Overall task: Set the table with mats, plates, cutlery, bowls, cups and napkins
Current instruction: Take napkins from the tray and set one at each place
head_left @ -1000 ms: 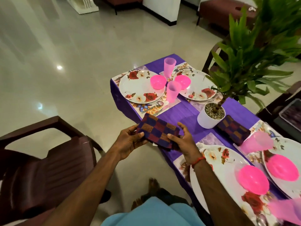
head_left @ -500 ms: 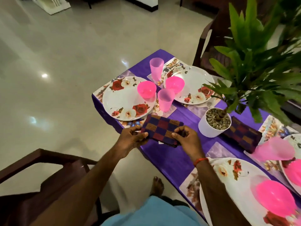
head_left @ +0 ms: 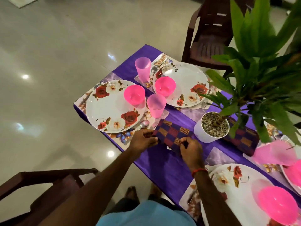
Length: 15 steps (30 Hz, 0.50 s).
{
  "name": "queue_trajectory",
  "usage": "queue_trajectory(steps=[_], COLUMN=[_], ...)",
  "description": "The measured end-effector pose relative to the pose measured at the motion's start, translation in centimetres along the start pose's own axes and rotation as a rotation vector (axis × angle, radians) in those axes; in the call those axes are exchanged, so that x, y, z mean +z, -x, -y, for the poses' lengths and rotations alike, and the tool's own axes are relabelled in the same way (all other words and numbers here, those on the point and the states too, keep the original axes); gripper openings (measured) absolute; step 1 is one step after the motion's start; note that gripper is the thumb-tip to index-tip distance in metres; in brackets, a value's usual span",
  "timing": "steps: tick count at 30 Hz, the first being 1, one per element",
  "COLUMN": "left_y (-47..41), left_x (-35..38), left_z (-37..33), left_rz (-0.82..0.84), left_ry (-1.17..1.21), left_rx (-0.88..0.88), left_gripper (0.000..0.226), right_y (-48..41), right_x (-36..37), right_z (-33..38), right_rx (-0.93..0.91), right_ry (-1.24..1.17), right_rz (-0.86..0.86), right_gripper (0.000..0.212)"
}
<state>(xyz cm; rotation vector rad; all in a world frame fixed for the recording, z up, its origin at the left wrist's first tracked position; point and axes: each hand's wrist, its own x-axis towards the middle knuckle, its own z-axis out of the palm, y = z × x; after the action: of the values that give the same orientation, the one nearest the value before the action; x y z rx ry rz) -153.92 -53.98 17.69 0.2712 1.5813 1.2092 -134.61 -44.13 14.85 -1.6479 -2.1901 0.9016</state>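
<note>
Purple tablecloth: napkin near edge

Folded checkered napkin (on tablecloth)

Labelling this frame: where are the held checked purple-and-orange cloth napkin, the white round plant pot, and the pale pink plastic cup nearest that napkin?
checked purple-and-orange cloth napkin [head_left: 172, 132]: head view, top face.
white round plant pot [head_left: 205, 136]: head view, outer wall.
pale pink plastic cup [head_left: 156, 108]: head view, side wall.
</note>
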Motion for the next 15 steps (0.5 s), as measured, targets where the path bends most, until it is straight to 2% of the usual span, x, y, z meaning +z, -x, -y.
queue_trajectory(steps=[3,6,11,15], left_y=[-1.2,-1.5,-1.6,-0.9], left_x=[0.1,-0.1,-1.3,-2.6], left_z=[-0.3,-0.7,-1.4,-2.3], left_rz=[0.060,0.044,0.153,0.134], left_ry=[-0.032,-0.026,-0.085,-0.114], left_rx=[0.046,0.012,0.014,0.043], left_gripper=[0.033,0.043,0.030,0.025], right_y=[-0.3,0.1,0.9,0.4], right_x=[0.1,0.2,-0.2,-0.8], right_z=[0.1,0.2,1.1,2.6], right_rx=[0.014,0.020,0.106,0.075], right_ry=[0.064,0.160,0.420,0.540], right_rz=[-0.010,-0.013,0.068,0.063], right_gripper=[0.022,0.024,0.033,0.034])
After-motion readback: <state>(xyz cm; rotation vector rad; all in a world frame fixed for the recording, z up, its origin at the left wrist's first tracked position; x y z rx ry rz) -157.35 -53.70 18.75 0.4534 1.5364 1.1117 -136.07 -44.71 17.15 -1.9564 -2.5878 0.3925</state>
